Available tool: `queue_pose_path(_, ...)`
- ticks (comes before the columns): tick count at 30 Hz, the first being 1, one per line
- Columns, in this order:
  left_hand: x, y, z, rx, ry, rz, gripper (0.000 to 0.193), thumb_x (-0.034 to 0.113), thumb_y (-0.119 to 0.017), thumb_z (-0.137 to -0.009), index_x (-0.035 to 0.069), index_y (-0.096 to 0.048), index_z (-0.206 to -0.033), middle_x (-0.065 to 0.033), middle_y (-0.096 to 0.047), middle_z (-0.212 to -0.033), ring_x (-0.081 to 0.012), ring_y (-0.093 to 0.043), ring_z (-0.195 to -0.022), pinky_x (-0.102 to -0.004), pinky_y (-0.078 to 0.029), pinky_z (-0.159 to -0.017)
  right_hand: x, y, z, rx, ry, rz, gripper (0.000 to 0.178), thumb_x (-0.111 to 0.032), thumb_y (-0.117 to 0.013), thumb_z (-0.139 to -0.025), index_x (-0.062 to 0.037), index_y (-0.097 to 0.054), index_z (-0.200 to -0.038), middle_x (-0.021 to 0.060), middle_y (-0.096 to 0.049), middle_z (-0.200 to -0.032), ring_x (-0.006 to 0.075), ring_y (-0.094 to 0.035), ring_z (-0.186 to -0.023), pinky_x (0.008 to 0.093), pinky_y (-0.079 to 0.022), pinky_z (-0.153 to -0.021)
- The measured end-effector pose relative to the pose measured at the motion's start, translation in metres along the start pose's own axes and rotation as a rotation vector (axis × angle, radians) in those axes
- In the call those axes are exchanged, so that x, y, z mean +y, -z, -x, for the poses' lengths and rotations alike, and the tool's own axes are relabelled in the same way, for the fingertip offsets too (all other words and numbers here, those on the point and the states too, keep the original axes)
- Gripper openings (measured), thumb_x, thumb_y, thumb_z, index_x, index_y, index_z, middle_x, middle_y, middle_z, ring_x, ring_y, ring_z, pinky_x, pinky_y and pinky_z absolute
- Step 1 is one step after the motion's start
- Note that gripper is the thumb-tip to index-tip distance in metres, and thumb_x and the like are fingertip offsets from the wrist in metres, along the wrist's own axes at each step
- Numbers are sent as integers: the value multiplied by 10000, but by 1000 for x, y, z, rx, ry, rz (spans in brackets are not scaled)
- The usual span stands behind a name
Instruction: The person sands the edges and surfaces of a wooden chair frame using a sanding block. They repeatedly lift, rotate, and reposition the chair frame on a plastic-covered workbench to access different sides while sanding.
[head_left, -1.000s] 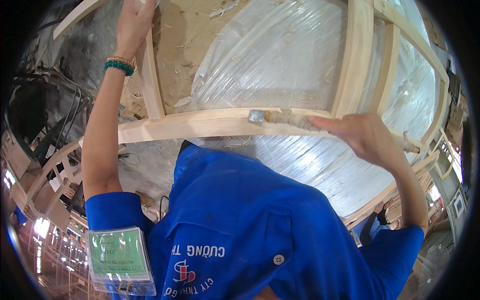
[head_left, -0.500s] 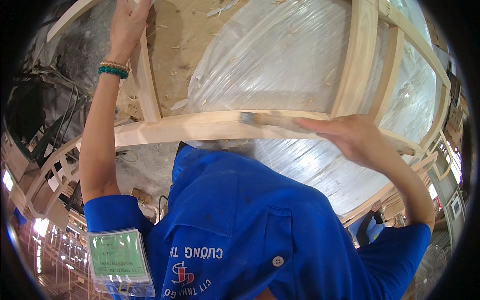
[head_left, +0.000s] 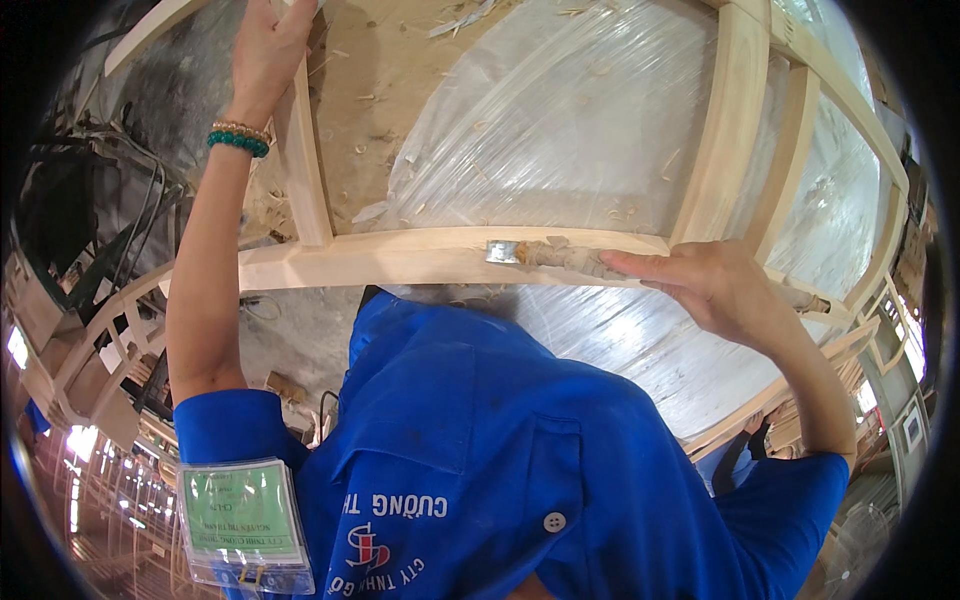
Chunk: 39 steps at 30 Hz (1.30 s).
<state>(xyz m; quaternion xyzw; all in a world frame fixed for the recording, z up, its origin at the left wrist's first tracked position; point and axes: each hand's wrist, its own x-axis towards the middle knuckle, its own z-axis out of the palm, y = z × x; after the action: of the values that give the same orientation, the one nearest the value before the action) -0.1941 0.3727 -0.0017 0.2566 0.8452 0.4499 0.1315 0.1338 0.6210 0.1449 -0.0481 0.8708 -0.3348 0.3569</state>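
Note:
My right hand (head_left: 715,290) grips a hammer-like tool (head_left: 565,257) with a short silvery metal head and a long, worn, wrapped handle. Its index finger stretches along the handle, and the handle's end shows beyond the hand. The tool lies over a curved pale wooden rail (head_left: 350,258), the near side of a wooden frame; whether it touches the rail I cannot tell. My left hand (head_left: 270,50), at the top edge, is closed around the upper part of a slanted wooden slat (head_left: 303,170) joined to the rail. Its fingertips are partly cut off.
Wide wooden bars (head_left: 727,120) cross the frame at the right. Clear plastic film (head_left: 560,130) and wood shavings lie beneath it. Dark cables (head_left: 150,190) hang at the left. Stacked wooden frames (head_left: 90,340) stand left. Another person's arm (head_left: 740,455) shows at lower right.
The tool was blurred by motion and is now still and sharp. The view has shifted slightly, moving the frame and both hands a little down in the picture.

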Motion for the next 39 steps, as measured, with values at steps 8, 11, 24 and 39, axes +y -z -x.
queue_pose_path(8,10,-4,3,18,37,82,374,124,-488,-887,10,-472,-1243,-86,-550,-1127,-171,-496,-1064,-303,-373,-946,-13,-13,-19,-30,-18,-27,461,-116,-578,-867,-293,-548,-1293,74,-562,-607,189,-505,-461,329,-423,-491)
queue_pose_path(11,9,0,-1,-16,49,25,386,135,-488,-893,8,-464,-1257,-86,-556,-1121,-166,-501,-1061,-300,-379,-940,-14,-41,-54,43,26,-180,439,-121,-537,-896,-286,-538,-1303,73,-666,-789,173,-540,-494,316,-442,-513)
queue_pose_path(24,24,6,-3,-66,216,-160,439,284,-535,-875,26,-465,-1222,-147,-565,-1062,-168,-527,-979,-317,-398,-879,-4,-8,-17,-12,-25,-177,375,-145,-520,-914,-274,-581,-1261,70,-684,-834,170,-581,-584,321,-436,-556)
queue_pose_path(39,44,17,9,-120,391,488,372,466,-524,-921,103,-447,-898,-3,-457,-616,-105,-461,-475,-245,-398,-427,-89,-195,66,1059,-628,-1444,257,-303,-692,-823,-75,-580,-864,-45,-486,-616,37,-425,-504,215,-316,-436)
